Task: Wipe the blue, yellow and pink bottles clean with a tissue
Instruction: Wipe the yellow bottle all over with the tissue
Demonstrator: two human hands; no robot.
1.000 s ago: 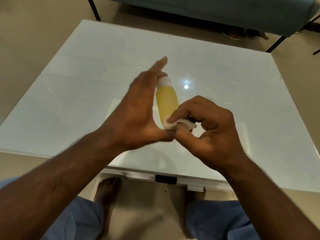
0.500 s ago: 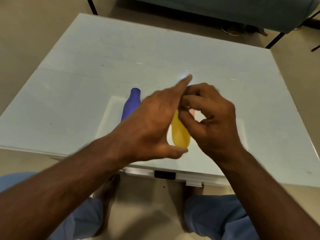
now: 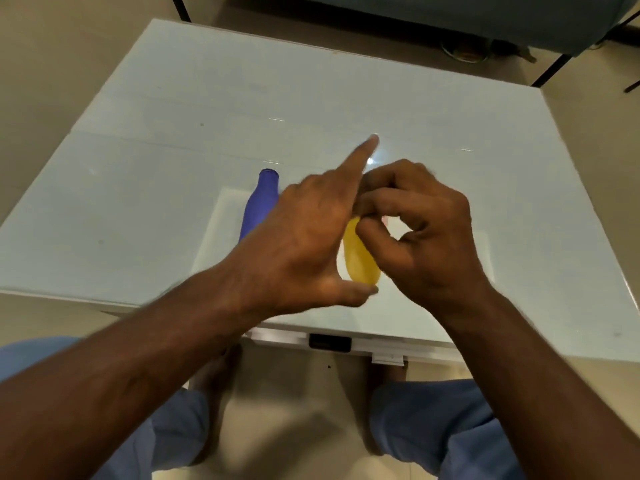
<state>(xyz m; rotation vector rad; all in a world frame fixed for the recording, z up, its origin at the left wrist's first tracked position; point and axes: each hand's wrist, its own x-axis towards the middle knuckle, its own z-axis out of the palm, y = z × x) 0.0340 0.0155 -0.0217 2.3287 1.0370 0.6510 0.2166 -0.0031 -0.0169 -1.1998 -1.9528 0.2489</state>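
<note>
My left hand [image 3: 301, 244] holds the yellow bottle [image 3: 360, 261] above the white table [image 3: 156, 174]. Its thumb is under the bottle's base and its index finger points straight out past the top. My right hand [image 3: 426, 237] curls its fingers round the bottle's upper end. The tissue it held a second ago is hidden under those fingers. The blue bottle [image 3: 259, 206] lies on the table just left of my left hand, neck pointing away. A pink sliver [image 3: 385, 221] shows between my right fingers; I cannot tell if it is the pink bottle.
A paler rectangle [image 3: 214, 244] marks the table under the bottles. The table's near edge carries a black clip [image 3: 329, 342]. A dark padded bench [image 3: 485, 15] on black legs stands beyond the far edge. My knees and bare feet are below.
The yellow bottle has tilted and dropped lower between my hands. My right hand slid from its base up to its top, hiding the tissue. The blue bottle came into view.
</note>
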